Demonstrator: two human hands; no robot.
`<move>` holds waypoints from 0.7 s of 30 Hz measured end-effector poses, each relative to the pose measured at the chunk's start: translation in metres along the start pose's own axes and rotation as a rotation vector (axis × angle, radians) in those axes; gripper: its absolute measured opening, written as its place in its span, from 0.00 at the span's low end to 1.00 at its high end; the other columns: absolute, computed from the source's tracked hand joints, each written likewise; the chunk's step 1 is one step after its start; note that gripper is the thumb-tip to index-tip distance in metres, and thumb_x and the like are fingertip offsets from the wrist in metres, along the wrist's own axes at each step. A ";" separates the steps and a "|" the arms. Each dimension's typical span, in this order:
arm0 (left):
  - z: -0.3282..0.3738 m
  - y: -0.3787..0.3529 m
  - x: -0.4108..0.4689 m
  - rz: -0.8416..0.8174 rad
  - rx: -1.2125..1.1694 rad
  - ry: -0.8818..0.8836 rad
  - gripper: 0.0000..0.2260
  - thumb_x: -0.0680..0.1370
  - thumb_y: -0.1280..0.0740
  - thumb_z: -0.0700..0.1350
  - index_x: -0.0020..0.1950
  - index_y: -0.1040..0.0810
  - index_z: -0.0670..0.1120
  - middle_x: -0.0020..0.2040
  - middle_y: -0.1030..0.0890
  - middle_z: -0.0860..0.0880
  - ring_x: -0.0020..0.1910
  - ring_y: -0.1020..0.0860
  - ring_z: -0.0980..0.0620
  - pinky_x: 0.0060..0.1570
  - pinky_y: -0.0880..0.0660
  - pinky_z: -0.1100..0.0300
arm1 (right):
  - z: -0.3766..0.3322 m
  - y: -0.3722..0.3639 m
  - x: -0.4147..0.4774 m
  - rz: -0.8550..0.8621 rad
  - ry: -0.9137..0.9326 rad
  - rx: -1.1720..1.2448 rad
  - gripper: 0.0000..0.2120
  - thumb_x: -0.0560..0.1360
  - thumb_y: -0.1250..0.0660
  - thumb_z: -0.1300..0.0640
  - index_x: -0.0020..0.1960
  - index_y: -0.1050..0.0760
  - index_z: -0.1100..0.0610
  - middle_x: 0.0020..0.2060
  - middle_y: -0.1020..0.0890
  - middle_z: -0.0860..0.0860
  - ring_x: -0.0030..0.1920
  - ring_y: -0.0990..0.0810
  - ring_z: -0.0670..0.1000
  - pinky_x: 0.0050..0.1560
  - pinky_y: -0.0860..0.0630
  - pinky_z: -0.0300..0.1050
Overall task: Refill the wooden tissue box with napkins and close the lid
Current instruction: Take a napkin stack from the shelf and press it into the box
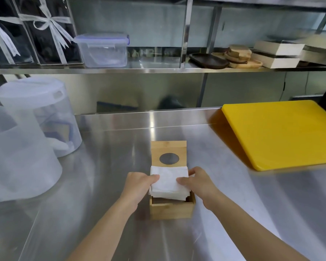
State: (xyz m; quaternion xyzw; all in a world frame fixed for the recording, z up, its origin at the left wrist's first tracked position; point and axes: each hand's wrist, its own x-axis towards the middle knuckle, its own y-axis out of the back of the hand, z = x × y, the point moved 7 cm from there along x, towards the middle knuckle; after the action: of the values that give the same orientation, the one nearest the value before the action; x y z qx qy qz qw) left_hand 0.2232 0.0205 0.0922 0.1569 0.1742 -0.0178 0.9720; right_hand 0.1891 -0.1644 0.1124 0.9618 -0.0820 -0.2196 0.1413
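Observation:
A light wooden tissue box (pixel 170 209) stands on the steel counter in front of me. Its lid (pixel 168 147), with a round hole in it, is swung up and back behind the box. A stack of white napkins (pixel 168 182) sits tilted over the box's open top, its near edge above the rim. My left hand (pixel 137 182) grips the stack's left side with the thumb on top. My right hand (pixel 197 182) holds the right side, its fingers laid on the top napkin.
A yellow cutting board (pixel 282 132) lies at the right on the steel counter (pixel 111 176). Translucent plastic containers (pixel 23 147) stand at the left. The shelf above carries a clear lidded tub (pixel 103 50), wooden trays (pixel 237 57) and ribbon-tied boxes (pixel 45 31).

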 end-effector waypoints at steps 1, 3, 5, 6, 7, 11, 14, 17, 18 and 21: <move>0.001 0.000 0.002 0.000 0.038 -0.029 0.14 0.70 0.30 0.45 0.33 0.34 0.41 0.39 0.33 0.43 0.35 0.33 0.48 0.35 0.39 0.58 | 0.000 0.000 0.002 0.008 0.013 -0.032 0.13 0.73 0.31 0.59 0.53 0.33 0.56 0.40 0.26 0.46 0.39 0.27 0.44 0.39 0.25 0.39; 0.005 -0.002 0.006 -0.024 0.116 -0.073 0.15 0.70 0.31 0.45 0.30 0.34 0.40 0.44 0.33 0.45 0.37 0.31 0.49 0.34 0.38 0.59 | -0.002 0.001 0.004 0.017 0.044 -0.091 0.13 0.73 0.31 0.59 0.52 0.34 0.54 0.39 0.28 0.43 0.40 0.27 0.45 0.46 0.23 0.43; 0.004 -0.006 0.010 -0.104 0.172 -0.075 0.14 0.70 0.32 0.48 0.32 0.31 0.42 0.54 0.35 0.48 0.47 0.30 0.51 0.40 0.35 0.60 | -0.004 0.001 0.006 0.006 0.068 -0.100 0.14 0.72 0.31 0.60 0.53 0.33 0.52 0.40 0.27 0.42 0.41 0.26 0.45 0.49 0.22 0.45; 0.003 -0.009 0.011 -0.154 0.190 -0.067 0.12 0.69 0.32 0.50 0.36 0.29 0.43 0.59 0.37 0.50 0.54 0.31 0.52 0.47 0.35 0.59 | -0.005 0.001 0.006 -0.010 0.075 -0.095 0.14 0.72 0.31 0.60 0.53 0.32 0.51 0.40 0.26 0.42 0.40 0.25 0.44 0.47 0.22 0.43; 0.002 -0.012 0.012 -0.204 0.197 -0.056 0.11 0.70 0.32 0.51 0.42 0.28 0.45 0.63 0.41 0.52 0.60 0.34 0.52 0.53 0.36 0.59 | -0.006 0.000 0.007 -0.032 0.081 -0.099 0.13 0.72 0.31 0.61 0.52 0.31 0.52 0.41 0.25 0.44 0.39 0.25 0.43 0.44 0.23 0.41; 0.000 -0.017 0.018 -0.246 0.124 -0.051 0.18 0.73 0.31 0.53 0.55 0.26 0.43 0.68 0.44 0.53 0.66 0.36 0.54 0.58 0.39 0.61 | -0.014 -0.001 0.007 -0.098 0.087 -0.160 0.07 0.71 0.30 0.63 0.45 0.26 0.55 0.40 0.21 0.49 0.37 0.24 0.43 0.35 0.27 0.35; 0.003 -0.016 0.025 -0.236 0.136 -0.075 0.19 0.67 0.30 0.56 0.45 0.23 0.41 0.65 0.37 0.50 0.63 0.33 0.51 0.60 0.35 0.57 | -0.019 0.002 0.005 -0.128 0.085 -0.202 0.08 0.72 0.30 0.64 0.46 0.28 0.55 0.36 0.25 0.44 0.35 0.27 0.42 0.30 0.31 0.30; 0.005 -0.015 0.028 -0.287 0.188 -0.066 0.12 0.71 0.31 0.51 0.43 0.20 0.42 0.67 0.39 0.51 0.69 0.39 0.50 0.65 0.40 0.53 | -0.021 0.002 0.005 -0.155 0.087 -0.247 0.09 0.73 0.30 0.63 0.47 0.29 0.54 0.35 0.27 0.41 0.35 0.27 0.41 0.26 0.30 0.29; 0.006 -0.015 0.030 -0.308 0.210 -0.067 0.12 0.71 0.31 0.51 0.44 0.20 0.43 0.69 0.40 0.51 0.70 0.41 0.49 0.67 0.42 0.51 | -0.021 0.001 0.006 -0.162 0.085 -0.263 0.09 0.72 0.30 0.63 0.47 0.28 0.54 0.36 0.27 0.41 0.35 0.27 0.41 0.26 0.30 0.29; 0.007 -0.014 0.036 -0.344 0.260 -0.086 0.14 0.69 0.30 0.52 0.46 0.19 0.43 0.71 0.41 0.51 0.71 0.44 0.48 0.69 0.44 0.48 | -0.021 0.001 0.008 -0.162 0.076 -0.273 0.08 0.72 0.30 0.64 0.47 0.26 0.55 0.36 0.26 0.41 0.35 0.27 0.41 0.23 0.30 0.26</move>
State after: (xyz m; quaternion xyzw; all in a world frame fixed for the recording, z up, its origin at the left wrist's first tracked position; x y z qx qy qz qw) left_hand 0.2584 0.0053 0.0815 0.2478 0.1530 -0.2125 0.9328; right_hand 0.2055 -0.1621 0.1273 0.9448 0.0318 -0.2028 0.2555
